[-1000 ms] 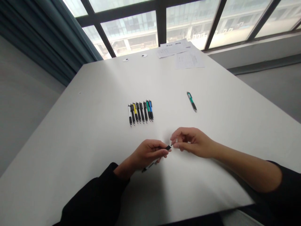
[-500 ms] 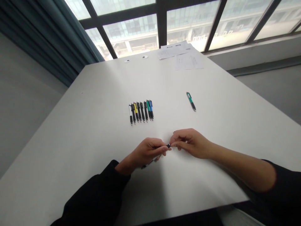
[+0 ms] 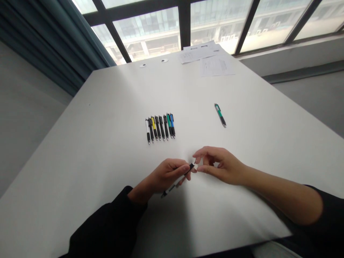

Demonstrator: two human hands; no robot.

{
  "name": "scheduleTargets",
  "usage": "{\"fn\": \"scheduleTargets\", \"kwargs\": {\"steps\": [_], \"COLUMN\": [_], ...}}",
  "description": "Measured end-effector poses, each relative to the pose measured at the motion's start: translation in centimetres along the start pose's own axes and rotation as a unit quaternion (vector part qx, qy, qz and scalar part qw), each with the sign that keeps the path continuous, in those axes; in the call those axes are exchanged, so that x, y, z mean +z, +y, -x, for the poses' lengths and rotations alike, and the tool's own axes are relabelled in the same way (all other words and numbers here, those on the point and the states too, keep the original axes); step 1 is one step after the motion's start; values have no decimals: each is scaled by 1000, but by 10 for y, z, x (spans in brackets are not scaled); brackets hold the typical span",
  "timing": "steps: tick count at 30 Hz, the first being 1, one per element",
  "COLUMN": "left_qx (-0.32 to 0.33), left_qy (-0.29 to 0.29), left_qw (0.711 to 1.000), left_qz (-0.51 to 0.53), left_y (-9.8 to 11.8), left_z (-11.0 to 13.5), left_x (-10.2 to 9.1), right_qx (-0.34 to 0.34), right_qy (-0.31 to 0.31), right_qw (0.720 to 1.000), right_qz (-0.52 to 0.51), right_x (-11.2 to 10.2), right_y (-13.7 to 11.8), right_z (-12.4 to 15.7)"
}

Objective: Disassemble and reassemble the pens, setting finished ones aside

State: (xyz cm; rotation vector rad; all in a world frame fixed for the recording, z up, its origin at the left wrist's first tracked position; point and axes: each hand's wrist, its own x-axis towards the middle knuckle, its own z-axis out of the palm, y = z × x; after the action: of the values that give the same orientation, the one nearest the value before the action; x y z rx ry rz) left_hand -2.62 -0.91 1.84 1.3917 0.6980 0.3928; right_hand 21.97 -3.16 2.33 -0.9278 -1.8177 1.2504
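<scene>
My left hand [image 3: 168, 173] is closed round a black and white pen [image 3: 172, 186], which slants from lower left to upper right just above the white table [image 3: 94, 150]. My right hand [image 3: 219, 165] pinches the pen's upper end with thumb and forefinger; the other fingers are spread. What the pinch holds on that end is too small to make out. Beyond my hands lies a neat row of several pens [image 3: 160, 128], black, yellow, green and blue. A single green pen [image 3: 220, 115] lies apart to the right.
Sheets of paper [image 3: 212, 61] lie at the table's far edge near the window. Two small round white discs [image 3: 153, 63] sit at the far edge to their left. A blue curtain [image 3: 53, 43] hangs at the left.
My right fingers have opened slightly at the pen's end, and the pen's lower tip shows more below my left hand. The view shifted a little.
</scene>
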Motion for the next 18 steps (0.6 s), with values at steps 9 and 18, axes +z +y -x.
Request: {"fn": "scheduleTargets", "kwargs": {"steps": [9,18], "left_qx": [-10,-30], "left_qy": [10,1], "left_qw": [995,985], "left_qz": [95,170], "left_y": [-6,-11], "left_z": [-2,-1], "left_x": [-2,-2], "right_qx": [22,62], "right_qy": [-22,-49], "right_qw": [948,932], "right_qz": [318,354], "right_x": [-39,-35], "right_y": [6,9], "right_z": [-4,-7]}}
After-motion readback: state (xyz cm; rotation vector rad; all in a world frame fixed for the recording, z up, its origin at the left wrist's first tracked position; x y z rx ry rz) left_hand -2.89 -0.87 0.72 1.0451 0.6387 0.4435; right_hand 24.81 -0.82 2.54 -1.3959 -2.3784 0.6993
